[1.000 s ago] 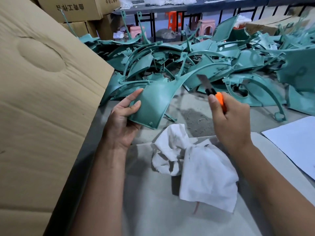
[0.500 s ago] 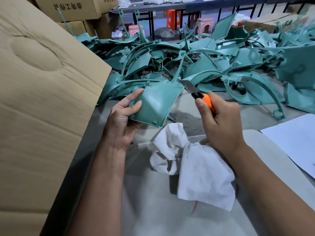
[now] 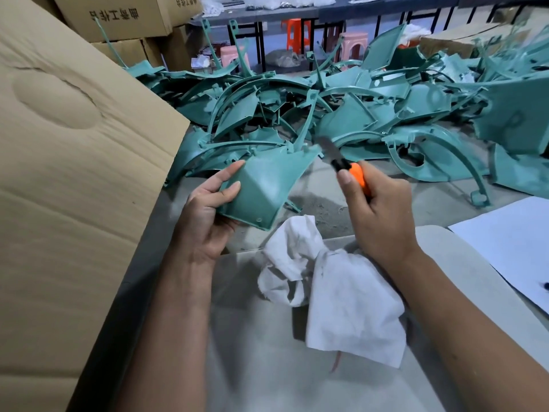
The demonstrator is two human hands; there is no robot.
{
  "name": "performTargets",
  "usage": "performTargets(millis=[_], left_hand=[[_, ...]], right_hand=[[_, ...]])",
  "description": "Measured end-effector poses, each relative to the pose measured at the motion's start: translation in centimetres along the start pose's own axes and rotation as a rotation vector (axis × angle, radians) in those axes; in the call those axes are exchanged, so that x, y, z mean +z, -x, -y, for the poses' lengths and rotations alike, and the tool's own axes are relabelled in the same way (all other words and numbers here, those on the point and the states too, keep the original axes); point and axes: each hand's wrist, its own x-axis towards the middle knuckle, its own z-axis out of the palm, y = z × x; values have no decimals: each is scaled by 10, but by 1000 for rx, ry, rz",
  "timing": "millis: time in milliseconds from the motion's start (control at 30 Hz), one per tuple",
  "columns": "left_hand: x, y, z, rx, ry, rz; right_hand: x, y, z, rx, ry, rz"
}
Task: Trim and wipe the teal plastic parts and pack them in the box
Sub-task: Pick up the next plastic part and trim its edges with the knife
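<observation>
My left hand (image 3: 205, 212) grips a teal plastic part (image 3: 261, 185) by its lower left edge, thumb on its face. My right hand (image 3: 377, 215) holds an orange-handled knife (image 3: 341, 162), its grey blade pointing up-left beside the part's upper right corner. A crumpled white cloth (image 3: 332, 289) lies on the table just below both hands. A large pile of teal parts (image 3: 371, 114) covers the table behind. The open flap of a cardboard box (image 3: 74, 173) stands at the left.
A white sheet of paper (image 3: 511, 245) lies at the right edge of the grey table (image 3: 267, 367). Stacked cardboard cartons (image 3: 118, 16) stand at the back left. Orange and pink stools (image 3: 350, 46) sit under a far table.
The knife in my right hand has moved left along the part's upper edge towards its corner. My left hand has kept its grip on the part.
</observation>
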Motion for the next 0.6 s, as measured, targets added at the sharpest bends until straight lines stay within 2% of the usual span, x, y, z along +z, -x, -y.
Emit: performTargets(millis=[100,267,467,533,600], left_hand=[[-6,0,-3,9,45,50],[-4,1,0,20,-48,113],[-3,5,-5,96,-19,105],[-2,6,-6,124,44,127],[-5,6,-9,179,61,148]], right_hand=[[-9,-2,-6,96,-1,-74],[-15,-6,-13,264,-75,-153],[-27,-16,-32,534,-43,-245],[-32,-18,-35,633,-129,-270],[-36,-19,-32,700,-353,-306]])
